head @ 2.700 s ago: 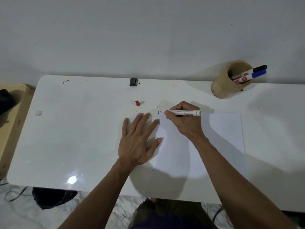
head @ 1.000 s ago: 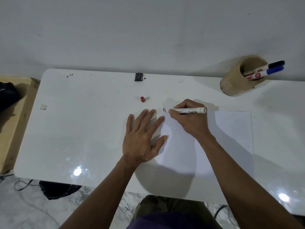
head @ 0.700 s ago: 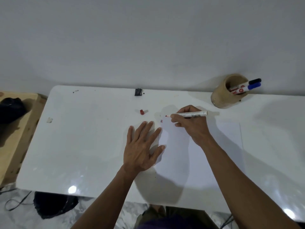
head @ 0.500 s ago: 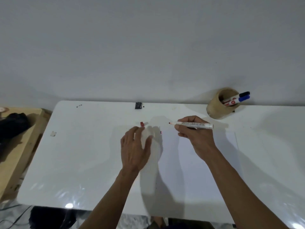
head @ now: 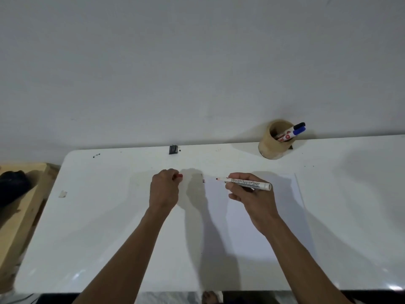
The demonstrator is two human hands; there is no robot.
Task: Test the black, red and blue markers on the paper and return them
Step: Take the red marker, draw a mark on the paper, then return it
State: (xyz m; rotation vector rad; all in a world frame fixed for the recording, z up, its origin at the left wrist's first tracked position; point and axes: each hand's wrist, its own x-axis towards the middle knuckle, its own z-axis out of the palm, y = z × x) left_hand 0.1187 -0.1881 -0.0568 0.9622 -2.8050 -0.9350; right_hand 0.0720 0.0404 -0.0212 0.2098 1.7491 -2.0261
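My right hand [head: 252, 198] holds the uncapped red marker [head: 247, 183], a white barrel with its red tip pointing left, lifted just above the white paper [head: 274, 216]. Small dark and red test marks [head: 204, 181] sit at the paper's top left corner. My left hand [head: 164, 189] is closed around the red cap [head: 180, 176] on the table, left of the paper. The black marker [head: 299, 125] and blue marker [head: 298, 131] stand capped in the tan round holder [head: 271, 148] at the back right.
The white table [head: 109, 227] stands against a plain wall. A small black clip [head: 173, 149] lies at its back edge. A scrap of tape [head: 63, 194] is stuck near the left edge. A wooden bench [head: 19, 207] with a dark object stands to the left.
My left hand left the paper, slid up and left, and closed on the red cap. My right hand lifted the red marker off the paper. The camera tilted upward.
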